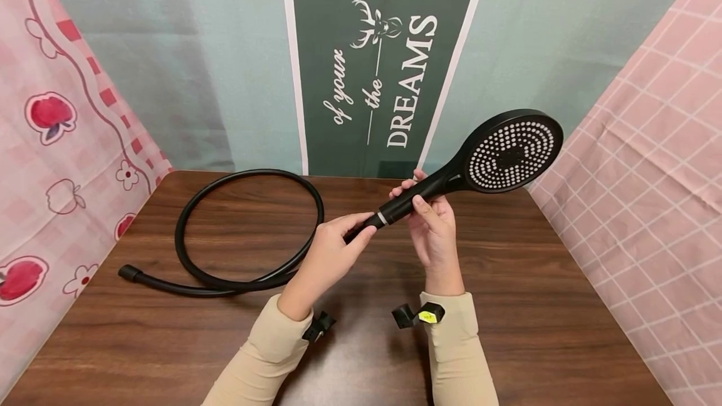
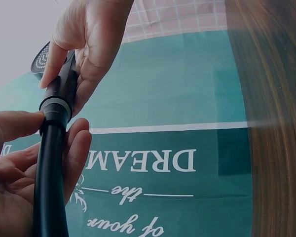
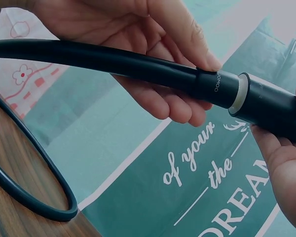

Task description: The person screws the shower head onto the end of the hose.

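A black shower head (image 1: 499,158) is hanging above the table (image 1: 536,306), its round face lying toward 2 o'clock as the head view shows it and its handle running down toward 8 o'clock. At the handle's lower end a pale ring (image 3: 240,94) is showing, and the collar (image 3: 218,88) of a black hose (image 1: 179,240) is lining up with it. The work in hand seems to be joining the hose to the handle; whether the thread is catching is hidden. The next move is probably calling for a steady handle, a straight collar and a turn of the fingers, with the hose free to twist. The left hand (image 1: 329,252), on the 7 o'clock side of the joint, is pinching the collar, thumb on one face and fingers on the other, parted only by its thickness. The right hand (image 1: 435,237), at 4 o'clock from the joint, is clasping the handle between thumb and fingers, parted by the handle's width. Farther out, the hose is looping on the table at 9 o'clock, its loose end (image 1: 130,273) pointing toward 9 o'clock, while a lettered cloth (image 1: 344,155) is hanging at 12 o'clock.
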{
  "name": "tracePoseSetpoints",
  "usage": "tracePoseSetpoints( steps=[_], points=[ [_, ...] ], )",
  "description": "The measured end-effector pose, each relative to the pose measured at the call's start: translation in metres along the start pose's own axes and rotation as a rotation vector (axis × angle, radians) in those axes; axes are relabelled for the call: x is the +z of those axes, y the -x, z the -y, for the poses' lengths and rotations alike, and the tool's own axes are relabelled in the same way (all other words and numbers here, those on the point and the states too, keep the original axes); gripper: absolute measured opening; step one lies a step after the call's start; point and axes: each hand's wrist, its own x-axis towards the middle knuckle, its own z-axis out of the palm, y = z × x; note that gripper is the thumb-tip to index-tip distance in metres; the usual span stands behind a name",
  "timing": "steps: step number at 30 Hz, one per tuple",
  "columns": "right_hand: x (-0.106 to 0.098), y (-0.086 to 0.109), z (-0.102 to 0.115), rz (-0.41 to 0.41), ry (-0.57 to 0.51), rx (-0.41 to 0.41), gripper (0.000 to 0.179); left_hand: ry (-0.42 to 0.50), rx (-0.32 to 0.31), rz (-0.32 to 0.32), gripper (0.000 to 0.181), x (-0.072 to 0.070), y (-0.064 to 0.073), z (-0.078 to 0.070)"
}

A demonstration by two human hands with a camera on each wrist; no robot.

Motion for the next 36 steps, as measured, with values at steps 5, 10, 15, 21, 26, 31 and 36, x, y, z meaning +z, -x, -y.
tracePoseSetpoints(
  steps=[5,10,15,21,26,31,36],
  points=[
    [0.0005,-0.0006,-0.0004,0.001,-0.001,-0.002,0.036,-0.012,0.017,-0.007,0.031,-0.0003,0.0008,-0.0014],
    [0.0008,-0.0008,-0.0004,-0.002,0.009,-0.001,0.036,-0.025,0.037,-0.016,0.031,-0.0002,0.0011,-0.0016],
    [0.0004,-0.0002,0.0001,-0.001,0.006,-0.004,0.037,-0.030,0.058,-0.019,0.032,0.0009,0.0012,-0.0004],
    [0.0007,0.0000,0.0003,0.000,0.013,-0.002,0.037,-0.045,0.075,-0.034,0.032,0.0017,0.0011,0.0006],
    [0.0015,-0.0005,-0.0001,0.003,0.018,-0.005,0.036,-0.033,0.062,-0.030,0.031,0.0000,0.0006,0.0006],
    [-0.0003,-0.0011,-0.0006,0.018,0.018,-0.005,0.037,0.007,0.007,-0.017,0.030,-0.0008,-0.0006,0.0005],
    [-0.0013,-0.0007,-0.0005,0.026,0.026,-0.008,0.036,0.029,-0.016,-0.003,0.030,-0.0013,-0.0002,-0.0011]
  ],
)
